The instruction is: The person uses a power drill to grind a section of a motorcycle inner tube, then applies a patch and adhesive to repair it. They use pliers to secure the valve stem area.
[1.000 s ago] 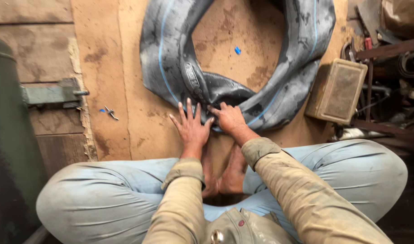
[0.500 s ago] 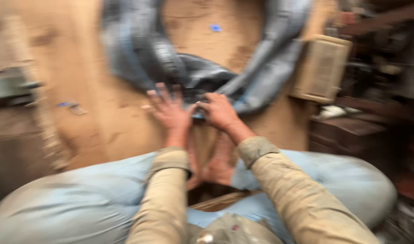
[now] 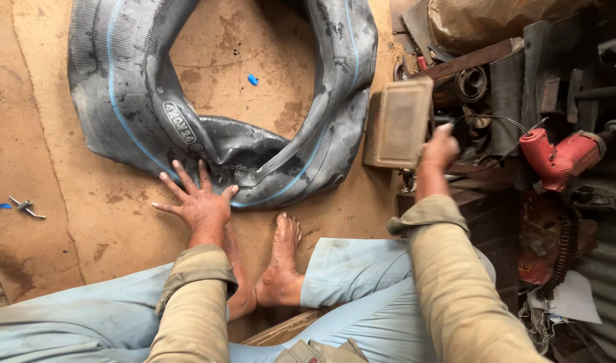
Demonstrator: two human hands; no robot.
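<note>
both hands were in view, but the right hand (image 3: 437, 149), raised at three o'clock by the tan box (image 3: 398, 123), had its fingers curled and slightly blurred, so any grip was unclear. the left hand (image 3: 197, 202) lay flat, fingers spread, touching the folded inner tube (image 3: 207, 128) at twelve o'clock, whose top was cut off.

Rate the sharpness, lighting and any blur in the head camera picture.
Head view: even, soft daylight, no hard shadows or glare; the flattened grey rubber inner tube with a blue stripe and the left hand spread on it are sharp; the right hand, by the tan rectangular metal box, is slightly motion-blurred; wide-lens bending shows at the edges.
</note>
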